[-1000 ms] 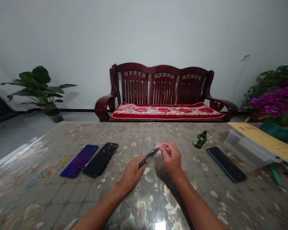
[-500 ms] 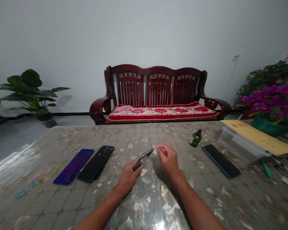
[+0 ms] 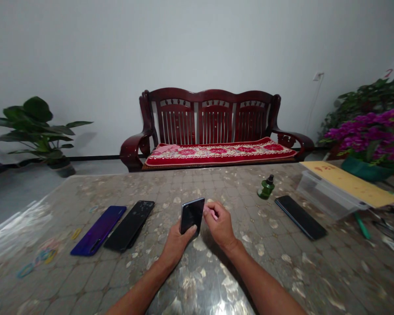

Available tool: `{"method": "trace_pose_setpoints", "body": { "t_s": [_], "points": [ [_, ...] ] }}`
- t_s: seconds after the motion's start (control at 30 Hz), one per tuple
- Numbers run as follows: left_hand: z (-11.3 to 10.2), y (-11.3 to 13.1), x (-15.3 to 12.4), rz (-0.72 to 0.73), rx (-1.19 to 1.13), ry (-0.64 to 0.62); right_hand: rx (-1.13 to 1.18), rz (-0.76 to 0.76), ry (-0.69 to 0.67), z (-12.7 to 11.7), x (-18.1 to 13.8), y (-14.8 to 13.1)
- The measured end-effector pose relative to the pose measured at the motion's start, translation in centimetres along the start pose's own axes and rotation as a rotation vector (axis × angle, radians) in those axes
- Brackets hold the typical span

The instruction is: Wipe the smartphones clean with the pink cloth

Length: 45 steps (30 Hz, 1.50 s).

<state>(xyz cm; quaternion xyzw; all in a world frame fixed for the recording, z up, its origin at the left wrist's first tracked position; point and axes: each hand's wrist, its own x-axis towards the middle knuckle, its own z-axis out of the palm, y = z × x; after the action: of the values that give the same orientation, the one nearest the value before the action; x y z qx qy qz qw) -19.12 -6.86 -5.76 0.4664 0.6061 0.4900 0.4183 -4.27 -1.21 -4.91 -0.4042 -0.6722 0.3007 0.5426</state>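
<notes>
My left hand [image 3: 180, 241] grips a dark smartphone [image 3: 193, 214] by its lower end, thumb across the screen side, and holds it tilted up over the table. My right hand [image 3: 220, 225] is closed on a small pink cloth [image 3: 211, 212] at the phone's right edge. Most of the cloth is hidden by the fingers. To the left lie a purple-blue phone [image 3: 99, 231] and a black phone [image 3: 130, 226], which seems to rest on another dark slab. Another dark phone [image 3: 300, 217] lies to the right, near a green bottle [image 3: 266, 187] with a black cap.
Colourful bands [image 3: 46, 253] lie at the table's left. A clear plastic box [image 3: 328, 194] with a yellow envelope [image 3: 348, 181] on top stands at the right, beside purple flowers [image 3: 374, 135] and a green-handled tool [image 3: 362, 225]. A wooden bench [image 3: 213, 98] stands beyond the patterned table [image 3: 197, 288].
The phone has turned from nearly edge-on to more upright, its dark face now showing. My right hand has moved slightly left and down with the pink cloth, to the phone's side edge.
</notes>
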Motion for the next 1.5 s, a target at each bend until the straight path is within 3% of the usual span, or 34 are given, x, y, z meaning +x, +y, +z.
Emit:
{"method": "trace_pose_setpoints", "body": {
  "t_s": [0.13, 0.27, 0.5, 0.63, 0.8, 0.97, 1.1, 1.27, 1.5],
  "points": [
    [-0.4, 0.5, 0.4, 0.016, 0.035, 0.068, -0.105, 0.005, -0.079, 0.0, -0.5, 0.7],
    [-0.9, 0.7, 1.0, 0.051, 0.080, 0.112, -0.127, -0.011, 0.054, -0.5, 0.0, 1.1],
    [-0.4, 0.9, 1.4, 0.002, 0.060, -0.095, -0.041, 0.013, 0.058, -0.9, 1.3, 1.8],
    [-0.1, 0.4, 1.7, -0.011, 0.038, -0.223, 0.061, 0.137, 0.070, -0.8, 1.8, 3.1],
    [0.2, -0.7, 2.5, 0.059, 0.117, -0.295, 0.177, 0.303, 0.032, -0.7, 1.9, 3.9],
    [0.3, -1.1, 3.1, 0.074, 0.157, -0.190, 0.186, 0.376, 0.060, -1.0, 2.0, 4.4],
    [0.1, -1.0, 2.8, 0.101, 0.325, -0.108, 0.166, 0.406, 0.110, -1.2, 2.1, 5.2],
    [0.3, -1.1, 1.4, 0.266, 0.620, -0.132, 0.118, 0.393, 0.107, -1.2, 2.2, 5.8],
    [1.4, -1.5, 0.2, 0.330, 0.819, -0.078, -0.068, 0.297, 0.063, -1.4, 2.2, 6.7]
  ]
}}
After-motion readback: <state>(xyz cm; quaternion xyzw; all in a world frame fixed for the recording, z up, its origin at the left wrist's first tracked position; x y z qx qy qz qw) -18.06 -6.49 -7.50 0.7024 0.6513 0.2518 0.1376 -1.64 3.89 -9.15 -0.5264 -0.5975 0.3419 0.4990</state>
